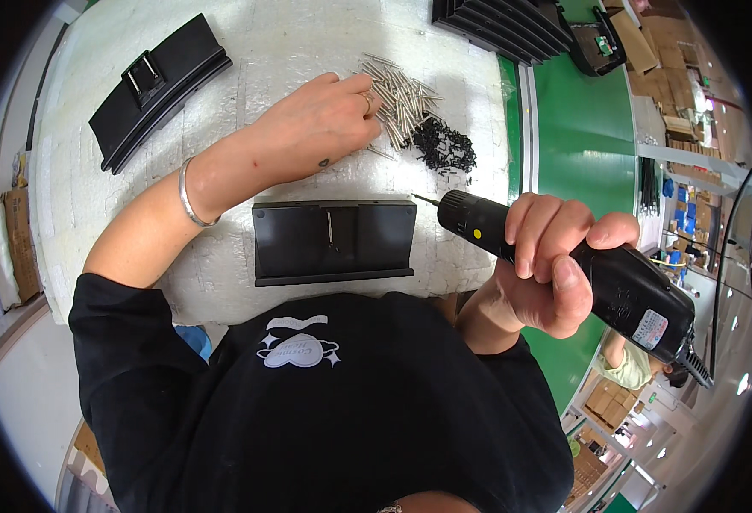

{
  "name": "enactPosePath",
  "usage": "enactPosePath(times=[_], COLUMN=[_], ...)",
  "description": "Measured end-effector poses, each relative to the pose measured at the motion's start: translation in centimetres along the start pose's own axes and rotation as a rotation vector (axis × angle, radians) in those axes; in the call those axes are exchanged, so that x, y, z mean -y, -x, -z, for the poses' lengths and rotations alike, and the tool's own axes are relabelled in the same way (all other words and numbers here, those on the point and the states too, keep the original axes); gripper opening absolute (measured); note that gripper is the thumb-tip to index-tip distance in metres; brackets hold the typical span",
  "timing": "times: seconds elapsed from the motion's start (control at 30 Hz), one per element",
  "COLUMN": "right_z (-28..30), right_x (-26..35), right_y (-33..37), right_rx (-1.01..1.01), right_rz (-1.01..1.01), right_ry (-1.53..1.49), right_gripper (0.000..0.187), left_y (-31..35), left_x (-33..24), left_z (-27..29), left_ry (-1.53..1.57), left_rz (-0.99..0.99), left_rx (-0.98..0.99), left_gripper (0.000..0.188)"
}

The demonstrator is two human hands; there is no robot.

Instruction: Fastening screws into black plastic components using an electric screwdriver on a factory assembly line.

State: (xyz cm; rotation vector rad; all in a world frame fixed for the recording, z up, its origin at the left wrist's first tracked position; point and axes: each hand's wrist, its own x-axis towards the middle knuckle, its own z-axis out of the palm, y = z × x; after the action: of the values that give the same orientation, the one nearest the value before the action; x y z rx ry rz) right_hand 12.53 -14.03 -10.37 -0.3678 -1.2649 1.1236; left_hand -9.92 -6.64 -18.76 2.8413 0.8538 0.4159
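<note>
My left hand (329,124), wearing a ring and a bracelet, has its fingers curled in at the left edge of a pile of slim silver metal pins (403,96); its fingertips are hidden, so I cannot tell what they hold. My right hand (555,256) is wrapped round a black corded electric screwdriver (487,224), whose bit points left, above the table. Just left of the bit lies a black plastic panel (376,244) with a single metal pin (330,229) on its middle. Beside the silver pile is a heap of small black screws (444,145).
Another curved black panel (175,90) with metal pins on it lies at the far left. Several black panels are stacked (508,27) at the far right. A black tray (602,47) sits on the green surface (577,128) to the right. Another person (637,368) is at the lower right.
</note>
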Motion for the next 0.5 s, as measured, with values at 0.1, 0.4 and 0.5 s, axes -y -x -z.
enactPosePath(times=[0.1, 0.4, 0.5], right_z=[-0.1, -0.3, -1.2], right_x=[0.0, 0.4, 0.4], right_y=[0.0, 0.6, 1.4], right_rx=[0.003, -0.002, -0.014], right_rz=[-0.004, -0.006, 0.026], right_ry=[-0.006, -0.008, -0.016], right_gripper=[0.034, 0.034, 0.036], left_y=[-0.3, 1.8, 4.2], left_x=[-0.4, -2.2, -4.7], left_z=[0.5, 1.9, 2.1], left_ry=[0.025, 0.260, 0.367], left_rz=[0.027, 0.129, 0.203], left_rx=[0.045, -0.310, -0.360], left_gripper=[0.007, 0.016, 0.021])
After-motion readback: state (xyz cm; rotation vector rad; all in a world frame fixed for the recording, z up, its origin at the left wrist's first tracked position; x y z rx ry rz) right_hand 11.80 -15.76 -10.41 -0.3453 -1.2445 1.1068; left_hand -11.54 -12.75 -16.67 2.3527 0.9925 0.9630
